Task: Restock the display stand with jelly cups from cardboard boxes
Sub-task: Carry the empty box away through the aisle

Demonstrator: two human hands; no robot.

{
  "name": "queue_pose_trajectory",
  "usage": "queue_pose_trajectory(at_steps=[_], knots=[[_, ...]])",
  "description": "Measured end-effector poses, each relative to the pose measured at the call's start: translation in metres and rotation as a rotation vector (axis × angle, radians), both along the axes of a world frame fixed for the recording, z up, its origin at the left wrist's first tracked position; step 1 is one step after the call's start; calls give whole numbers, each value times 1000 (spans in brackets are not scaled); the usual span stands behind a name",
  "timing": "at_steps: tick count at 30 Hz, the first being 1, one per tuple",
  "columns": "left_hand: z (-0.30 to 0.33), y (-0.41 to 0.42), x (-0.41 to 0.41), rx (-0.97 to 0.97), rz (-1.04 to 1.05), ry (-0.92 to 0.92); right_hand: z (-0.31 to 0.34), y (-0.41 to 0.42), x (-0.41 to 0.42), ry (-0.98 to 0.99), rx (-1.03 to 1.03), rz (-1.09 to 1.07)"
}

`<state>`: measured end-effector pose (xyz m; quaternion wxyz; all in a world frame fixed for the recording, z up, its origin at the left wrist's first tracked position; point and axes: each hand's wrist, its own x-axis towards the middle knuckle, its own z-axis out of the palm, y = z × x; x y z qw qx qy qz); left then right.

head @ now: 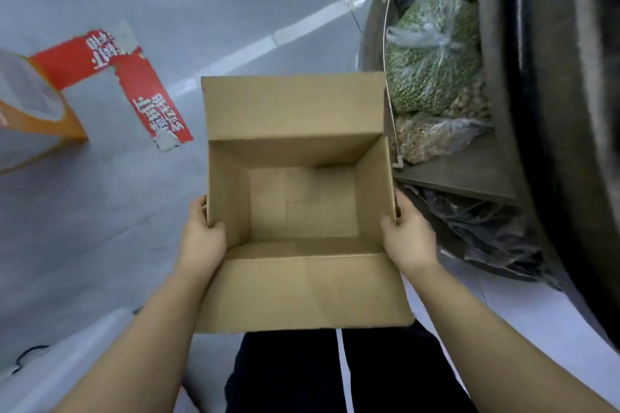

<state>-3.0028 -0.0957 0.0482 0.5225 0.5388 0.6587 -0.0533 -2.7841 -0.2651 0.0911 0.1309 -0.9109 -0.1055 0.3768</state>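
An open brown cardboard box [302, 208] is held in front of me above the floor, its flaps folded outward. Its inside shows only bare cardboard; no jelly cups are visible in it. My left hand [201, 238] grips the box's left wall, thumb over the rim. On the opposite side my right hand [407, 233] clasps the right wall the same way. No jelly cups appear anywhere in view.
A round dark wooden stand [469, 174] at the right holds bags of green beans [432, 54] and pale beans [436, 137]. A torn red cardboard piece [147, 90] lies on the grey floor at left, beside an orange-rimmed container [37, 111].
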Motion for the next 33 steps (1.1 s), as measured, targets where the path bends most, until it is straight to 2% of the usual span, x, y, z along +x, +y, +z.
queue_pose_trajectory(at_steps=[3, 7, 12, 16, 20, 28, 33], knots=[[98, 25, -16, 65, 142, -115, 97, 45, -3, -17, 90, 87], [212, 80, -18, 177, 253, -315, 202, 98, 6, -74, 262, 93], [297, 153, 17, 280, 269, -488, 271, 163, 36, -110, 383, 48], [325, 205, 69, 274, 296, -539, 294, 212, 85, -162, 428, 25], [337, 255, 124, 292, 268, -498, 302, 259, 144, -192, 445, 27], [360, 381, 246, 257, 217, -422, 310, 373, 257, -115, 452, -7], [359, 469, 322, 226, 123, -432, 304, 449, 314, -82, 447, -117]])
